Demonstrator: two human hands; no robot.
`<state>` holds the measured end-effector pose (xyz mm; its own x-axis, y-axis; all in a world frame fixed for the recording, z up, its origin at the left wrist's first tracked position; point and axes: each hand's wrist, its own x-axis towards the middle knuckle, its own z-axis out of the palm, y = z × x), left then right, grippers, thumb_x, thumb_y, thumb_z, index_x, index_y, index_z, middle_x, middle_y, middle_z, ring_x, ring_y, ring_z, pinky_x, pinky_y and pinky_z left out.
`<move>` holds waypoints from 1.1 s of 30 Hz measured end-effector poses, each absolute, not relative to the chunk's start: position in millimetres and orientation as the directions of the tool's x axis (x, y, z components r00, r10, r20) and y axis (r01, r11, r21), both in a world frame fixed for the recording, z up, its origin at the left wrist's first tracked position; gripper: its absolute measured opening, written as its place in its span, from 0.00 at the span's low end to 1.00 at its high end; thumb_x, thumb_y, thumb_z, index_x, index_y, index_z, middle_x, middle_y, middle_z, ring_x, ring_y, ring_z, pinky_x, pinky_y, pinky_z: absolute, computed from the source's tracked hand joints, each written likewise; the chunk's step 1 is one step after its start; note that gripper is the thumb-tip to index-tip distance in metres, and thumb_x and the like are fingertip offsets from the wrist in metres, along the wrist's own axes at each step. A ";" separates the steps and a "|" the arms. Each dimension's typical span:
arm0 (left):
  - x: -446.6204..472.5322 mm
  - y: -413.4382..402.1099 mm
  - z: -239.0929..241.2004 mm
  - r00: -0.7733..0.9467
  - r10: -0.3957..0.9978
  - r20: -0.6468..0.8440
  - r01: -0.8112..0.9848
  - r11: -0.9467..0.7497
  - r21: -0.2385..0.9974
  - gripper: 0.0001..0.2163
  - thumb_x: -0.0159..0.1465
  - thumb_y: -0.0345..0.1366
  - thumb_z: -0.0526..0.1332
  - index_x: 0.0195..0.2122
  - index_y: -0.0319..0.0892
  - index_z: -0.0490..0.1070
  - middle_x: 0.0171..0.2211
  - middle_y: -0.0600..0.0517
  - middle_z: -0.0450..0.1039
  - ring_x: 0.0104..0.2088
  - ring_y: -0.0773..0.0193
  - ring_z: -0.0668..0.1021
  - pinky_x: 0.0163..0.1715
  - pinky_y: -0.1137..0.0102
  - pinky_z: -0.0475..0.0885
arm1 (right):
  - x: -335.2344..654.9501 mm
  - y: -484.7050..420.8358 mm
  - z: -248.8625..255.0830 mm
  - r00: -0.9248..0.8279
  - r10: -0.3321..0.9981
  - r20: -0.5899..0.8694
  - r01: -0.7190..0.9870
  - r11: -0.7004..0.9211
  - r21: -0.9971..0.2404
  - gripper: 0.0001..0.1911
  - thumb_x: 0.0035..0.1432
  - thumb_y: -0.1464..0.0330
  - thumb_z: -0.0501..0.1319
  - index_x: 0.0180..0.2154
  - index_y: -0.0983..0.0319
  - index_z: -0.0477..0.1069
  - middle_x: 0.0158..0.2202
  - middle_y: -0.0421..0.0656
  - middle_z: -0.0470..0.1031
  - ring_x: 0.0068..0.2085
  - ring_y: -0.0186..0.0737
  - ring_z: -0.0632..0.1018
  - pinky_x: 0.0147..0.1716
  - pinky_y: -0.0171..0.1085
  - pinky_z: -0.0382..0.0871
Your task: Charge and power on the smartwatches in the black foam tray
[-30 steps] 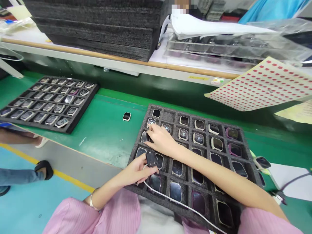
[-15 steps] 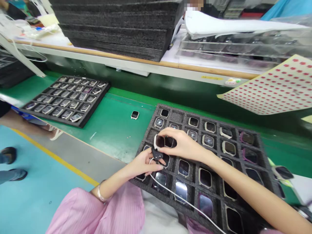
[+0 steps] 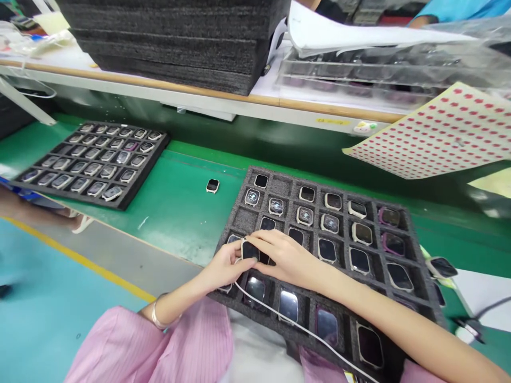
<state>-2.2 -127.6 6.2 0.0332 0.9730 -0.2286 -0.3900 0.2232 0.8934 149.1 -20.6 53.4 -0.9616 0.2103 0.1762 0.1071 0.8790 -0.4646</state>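
A black foam tray (image 3: 281, 187) of smartwatch bodies rests on my lap and the green belt edge. My right hand (image 3: 285, 258) pinches a white-framed watch body (image 3: 249, 250) over the tray's near left corner. My left hand (image 3: 223, 266) meets it from below, fingers closed around a small dark connector that is mostly hidden; its white cable (image 3: 303, 331) trails across the tray's front row. The two hands touch each other at the watch.
A second foam tray (image 3: 54, 183) of watches lies on the belt (image 3: 179, 197) at left, and one loose watch (image 3: 212, 185) between the trays. A red-dot sticker sheet (image 3: 435, 135) hangs at right. Stacked foam (image 3: 175, 42) sits on the shelf behind. Another person's leg shows at far left.
My right hand lifted a watch from the tray's left column and brought it down toward me onto the connector in my left hand. The camera view shifted slightly.
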 end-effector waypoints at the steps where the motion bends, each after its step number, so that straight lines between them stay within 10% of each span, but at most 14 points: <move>1: -2.5 -128.3 6.6 0.041 0.968 -0.247 -0.417 0.241 0.876 0.17 0.53 0.40 0.69 0.41 0.37 0.73 0.34 0.50 0.75 0.34 0.63 0.76 0.36 0.70 0.69 | 149.4 -21.7 51.0 -0.959 0.216 0.184 0.103 0.869 -0.484 0.17 0.57 0.69 0.61 0.49 0.63 0.68 0.45 0.51 0.73 0.44 0.47 0.76 0.43 0.47 0.72; 33: -6.4 -134.2 7.0 0.111 0.961 -0.252 -0.378 0.275 0.884 0.15 0.56 0.38 0.68 0.41 0.36 0.72 0.33 0.51 0.72 0.32 0.66 0.72 0.34 0.73 0.65 | 155.3 -30.0 44.3 -0.938 0.257 0.233 0.097 0.839 -0.535 0.15 0.57 0.67 0.61 0.46 0.66 0.68 0.42 0.50 0.72 0.41 0.46 0.74 0.41 0.46 0.73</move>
<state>-6.4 -134.2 7.0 0.1109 0.9613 -0.2522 -0.3776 0.2755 0.8840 155.3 -30.0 44.3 -0.9381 0.2566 0.2325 0.0968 0.8391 -0.5354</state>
